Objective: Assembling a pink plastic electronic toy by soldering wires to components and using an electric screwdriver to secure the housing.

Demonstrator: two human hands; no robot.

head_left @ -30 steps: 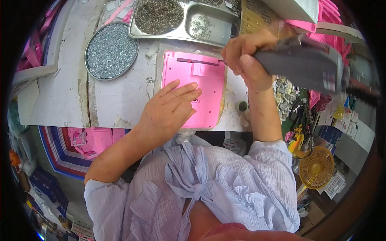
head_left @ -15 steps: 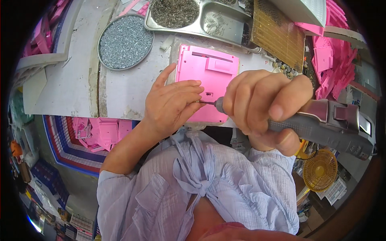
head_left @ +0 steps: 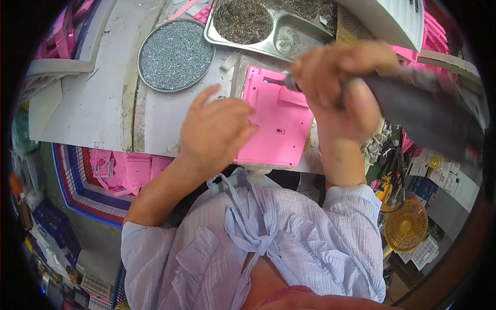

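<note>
A pink plastic panel (head_left: 266, 121), with small holes and a raised block near its far end, lies on clear plastic wrap on the worktable. My right hand (head_left: 336, 77) is wrapped round a dark grey electric screwdriver (head_left: 418, 108), smeared by motion. Its bit points left, over the far part of the panel; whether it touches is hard to tell. At the panel's left edge is my left hand (head_left: 214, 129), slightly blurred. One finger sticks out to the far side and the others are loosely bent, with nothing visible in them.
A round tray of silver screws (head_left: 175, 56) stands left of the panel. Beyond it sits a steel compartment tray (head_left: 276, 31) with darker screws. A crate (head_left: 93, 209) of pink parts is below the table at left. A yellow fan (head_left: 406, 226) is at lower right.
The screwdriver has gone from the panel's near middle to its far part, its bit leaving my left fingertips. My left hand has drawn back a little leftward. The whole view has shifted slightly.
</note>
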